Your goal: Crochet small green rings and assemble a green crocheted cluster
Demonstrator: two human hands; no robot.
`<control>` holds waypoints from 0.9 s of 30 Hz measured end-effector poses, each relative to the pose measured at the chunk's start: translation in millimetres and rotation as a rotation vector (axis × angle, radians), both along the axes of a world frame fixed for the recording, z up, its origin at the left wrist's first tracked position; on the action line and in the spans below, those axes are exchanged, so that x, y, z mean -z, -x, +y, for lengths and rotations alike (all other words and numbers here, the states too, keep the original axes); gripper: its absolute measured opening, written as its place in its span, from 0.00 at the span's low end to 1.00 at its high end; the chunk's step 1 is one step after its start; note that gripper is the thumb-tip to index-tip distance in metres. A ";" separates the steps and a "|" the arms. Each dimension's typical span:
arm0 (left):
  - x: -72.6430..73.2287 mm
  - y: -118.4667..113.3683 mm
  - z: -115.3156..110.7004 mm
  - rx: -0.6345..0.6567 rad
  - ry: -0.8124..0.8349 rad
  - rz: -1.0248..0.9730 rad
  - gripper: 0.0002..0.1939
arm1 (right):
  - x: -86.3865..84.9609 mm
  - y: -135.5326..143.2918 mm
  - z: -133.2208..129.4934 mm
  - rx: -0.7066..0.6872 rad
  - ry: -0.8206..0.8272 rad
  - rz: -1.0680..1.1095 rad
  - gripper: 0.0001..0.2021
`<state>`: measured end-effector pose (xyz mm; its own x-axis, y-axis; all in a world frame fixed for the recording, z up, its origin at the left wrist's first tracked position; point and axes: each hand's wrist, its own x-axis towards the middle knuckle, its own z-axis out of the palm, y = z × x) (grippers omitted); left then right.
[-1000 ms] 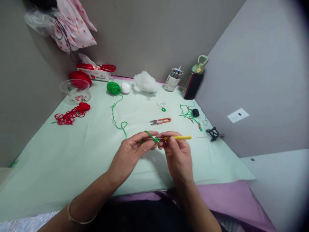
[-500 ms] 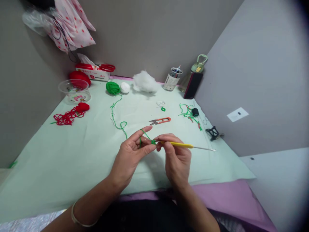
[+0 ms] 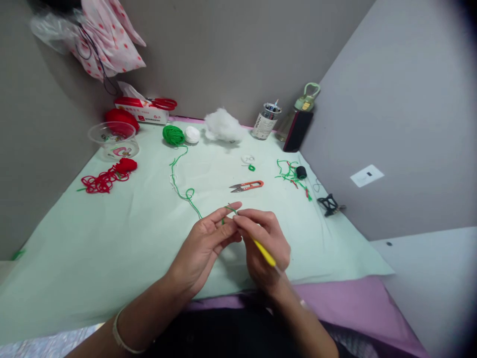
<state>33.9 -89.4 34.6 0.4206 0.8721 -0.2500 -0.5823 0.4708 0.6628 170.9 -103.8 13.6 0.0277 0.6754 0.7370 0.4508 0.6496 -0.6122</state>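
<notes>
My right hand (image 3: 266, 243) grips a yellow-handled crochet hook (image 3: 265, 252), its back end slanting down toward my right wrist. The hook's front end meets green yarn (image 3: 231, 209) at my left fingertips. My left hand (image 3: 208, 243) is closed, thumb pressed to the fingers, with that yarn wound round its fingers. Whatever small stitched piece is pinched there is mostly hidden by the fingers. From the left hand the strand runs back to a green yarn ball (image 3: 173, 134). Just beyond my hands lie orange thread snips (image 3: 247, 186).
A small green ring (image 3: 251, 168), yarn scraps (image 3: 290, 174) and a black clip-like stand (image 3: 330, 205) lie to the right. White stuffing (image 3: 223, 125), a pen can (image 3: 266, 121) and a phone (image 3: 298, 131) are at the back. Red yarn (image 3: 106, 179) and a clear tub (image 3: 117, 141) sit left.
The crochet hook has swung from nearly level to slanting down toward my right wrist. My right hand has turned and closed in on the left fingertips, hiding the small green piece.
</notes>
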 end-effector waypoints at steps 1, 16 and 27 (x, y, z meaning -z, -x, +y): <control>-0.4 1.2 0.6 0.012 0.009 -0.021 0.20 | -2.4 -0.8 0.5 -0.035 0.048 0.054 0.20; -2.0 0.0 -2.4 -0.172 -0.217 0.253 0.28 | -17.0 -1.1 -1.7 -0.066 0.174 0.137 0.12; -4.4 6.7 0.6 -0.055 -0.153 0.188 0.22 | -19.8 -6.8 4.5 -0.254 0.348 0.559 0.09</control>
